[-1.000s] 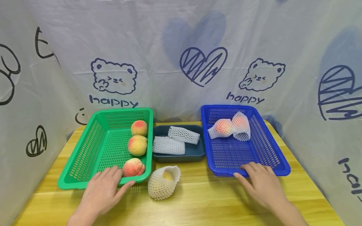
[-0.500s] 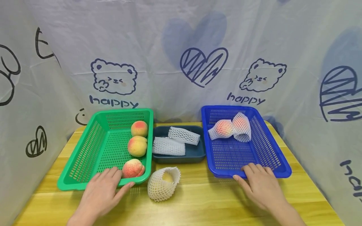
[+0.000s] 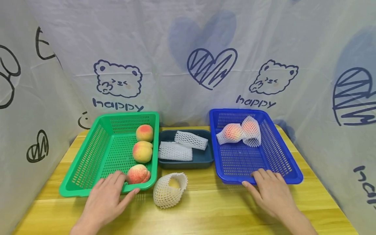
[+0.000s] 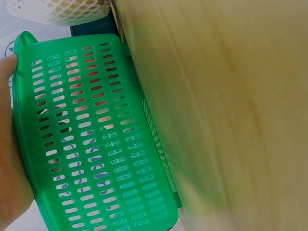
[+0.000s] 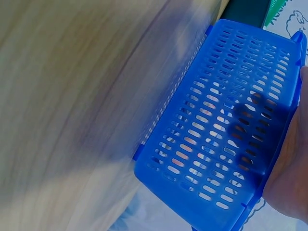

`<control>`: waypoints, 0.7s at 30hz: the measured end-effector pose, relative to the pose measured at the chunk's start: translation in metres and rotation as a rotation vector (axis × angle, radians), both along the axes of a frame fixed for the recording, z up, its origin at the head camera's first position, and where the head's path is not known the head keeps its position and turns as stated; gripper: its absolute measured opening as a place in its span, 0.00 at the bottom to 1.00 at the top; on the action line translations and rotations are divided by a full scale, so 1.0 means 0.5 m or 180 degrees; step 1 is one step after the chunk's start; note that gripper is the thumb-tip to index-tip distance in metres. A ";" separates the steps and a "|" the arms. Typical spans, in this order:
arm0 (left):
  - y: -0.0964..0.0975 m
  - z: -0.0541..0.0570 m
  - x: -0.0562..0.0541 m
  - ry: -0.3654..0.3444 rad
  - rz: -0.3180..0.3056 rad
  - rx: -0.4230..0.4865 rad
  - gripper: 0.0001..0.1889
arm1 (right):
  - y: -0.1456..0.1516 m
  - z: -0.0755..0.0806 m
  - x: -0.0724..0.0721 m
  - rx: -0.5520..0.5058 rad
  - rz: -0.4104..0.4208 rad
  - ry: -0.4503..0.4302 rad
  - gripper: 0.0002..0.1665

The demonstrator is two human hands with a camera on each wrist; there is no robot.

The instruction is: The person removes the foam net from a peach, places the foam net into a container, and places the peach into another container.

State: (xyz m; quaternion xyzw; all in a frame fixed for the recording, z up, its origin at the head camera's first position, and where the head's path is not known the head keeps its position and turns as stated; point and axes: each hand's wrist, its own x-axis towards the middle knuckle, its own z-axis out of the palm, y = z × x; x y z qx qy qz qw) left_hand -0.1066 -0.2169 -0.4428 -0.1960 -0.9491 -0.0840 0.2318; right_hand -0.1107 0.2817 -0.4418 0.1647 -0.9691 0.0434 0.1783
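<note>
My left hand (image 3: 104, 197) holds the front rim of a green plastic basket (image 3: 79, 160), its fingers over the rim and its thumb outside. Inside, three peaches line the right side: a far peach (image 3: 144, 133), a middle peach (image 3: 142, 151) and a near peach (image 3: 138, 174) beside my fingers. My right hand (image 3: 271, 192) holds the front rim of a blue basket (image 3: 279, 143), fingertips hidden inside. Two peaches in white foam nets, a left one (image 3: 233, 132) and a right one (image 3: 250, 130), lie in it. Both wrist views show the baskets' slotted front walls.
Between the baskets stands a dark blue tray (image 3: 202, 160) with two foam net sleeves, a front sleeve (image 3: 175, 151) and a back sleeve (image 3: 191, 140). A netted yellowish fruit (image 3: 168, 192) lies on the wooden table (image 3: 205, 212) in front. A printed cloth (image 3: 176, 39) hangs behind.
The fingers of my left hand have shifted slightly on the green rim. My right hand, the baskets and the fruit stay in place.
</note>
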 end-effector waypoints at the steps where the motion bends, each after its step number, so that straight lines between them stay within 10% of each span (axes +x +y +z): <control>1: 0.001 -0.001 0.000 0.0021 -0.0007 0.0047 0.21 | 0.000 0.000 0.000 -0.0002 -0.0001 -0.0009 0.21; 21: 0.024 0.010 -0.006 0.0245 -0.0448 0.0667 0.40 | 0.000 -0.001 0.002 -0.0053 0.0006 0.0044 0.21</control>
